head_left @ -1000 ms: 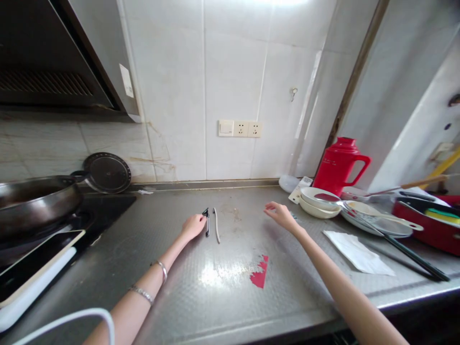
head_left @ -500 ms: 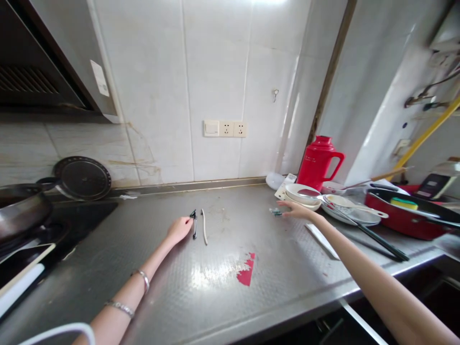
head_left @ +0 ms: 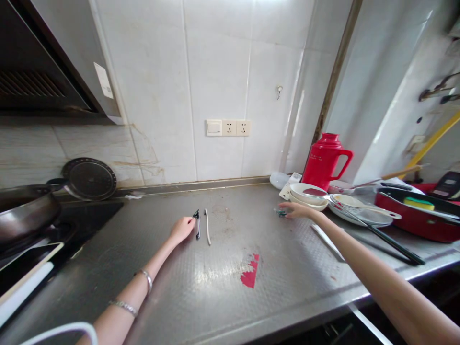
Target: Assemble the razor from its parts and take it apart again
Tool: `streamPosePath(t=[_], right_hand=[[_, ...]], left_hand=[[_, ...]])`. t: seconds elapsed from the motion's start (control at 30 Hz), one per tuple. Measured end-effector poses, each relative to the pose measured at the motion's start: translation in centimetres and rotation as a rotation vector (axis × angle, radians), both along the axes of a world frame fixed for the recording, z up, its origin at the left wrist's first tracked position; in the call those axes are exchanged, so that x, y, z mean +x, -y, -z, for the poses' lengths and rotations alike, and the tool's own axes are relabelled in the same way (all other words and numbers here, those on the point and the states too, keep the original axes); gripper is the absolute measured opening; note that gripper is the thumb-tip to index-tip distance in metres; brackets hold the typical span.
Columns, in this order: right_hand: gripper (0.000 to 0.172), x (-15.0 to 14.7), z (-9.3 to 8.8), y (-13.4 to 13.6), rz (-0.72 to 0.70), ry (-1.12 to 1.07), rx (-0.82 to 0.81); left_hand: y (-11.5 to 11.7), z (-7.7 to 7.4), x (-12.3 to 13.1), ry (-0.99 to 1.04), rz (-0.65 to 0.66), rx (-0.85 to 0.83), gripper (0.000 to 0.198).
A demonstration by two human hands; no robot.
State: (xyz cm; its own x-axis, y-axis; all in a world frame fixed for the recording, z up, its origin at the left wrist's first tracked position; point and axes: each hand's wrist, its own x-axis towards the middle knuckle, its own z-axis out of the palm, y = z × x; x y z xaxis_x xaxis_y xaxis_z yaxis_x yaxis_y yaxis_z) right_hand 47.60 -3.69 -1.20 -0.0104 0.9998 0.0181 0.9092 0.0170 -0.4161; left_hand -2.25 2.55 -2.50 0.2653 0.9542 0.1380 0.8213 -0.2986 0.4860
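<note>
My left hand (head_left: pixel 182 229) is closed, its fingertips pinched at the head of a slim black razor (head_left: pixel 198 230) lying on the steel counter (head_left: pixel 161 302). Just right of the razor lies a thin, off-white, slightly bent strip (head_left: pixel 207 227). My right hand (head_left: pixel 297 211) reaches low over the counter with fingers stretched and apart. Its fingertips are at a small clear-and-green item (head_left: pixel 280 212), too small to name; whether they touch it I cannot tell.
On the right are stacked bowls (head_left: pixel 311 203), a red thermos (head_left: pixel 325 160), plates with a ladle, black chopsticks (head_left: pixel 398 247) and a red pan (head_left: pixel 420 223) with a sponge. A pot (head_left: pixel 27 208) sits on the left stove. A torn red patch (head_left: pixel 250 273) marks the counter.
The view has turned slightly left, so everything sits a little further right. Both hands keep nearly the same places beside the razor and the small clear-and-green item.
</note>
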Motion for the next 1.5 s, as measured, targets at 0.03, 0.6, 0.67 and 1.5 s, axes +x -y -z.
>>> streamPosePath(t=[0.03,0.6,0.67,1.5], right_hand=[[0.06,0.1,0.1,-0.1,-0.024,0.008,-0.009],[0.052,-8.5,0.1,-2.0,-0.204,-0.042,0.208],[0.052,-11.9,0.3,-2.7,-0.271,-0.036,0.209],[0.048,-25.1,3.0,-6.1,-0.424,-0.079,0.285]], left_hand=[[0.0,0.0,0.0,0.005,0.0,-0.004,0.035],[0.5,-0.3,0.2,-0.005,-0.011,0.012,0.035],[0.6,-0.2,0.2,-0.005,-0.015,0.017,0.035],[0.4,0.6,0.0,0.031,-0.022,0.045,0.037]])
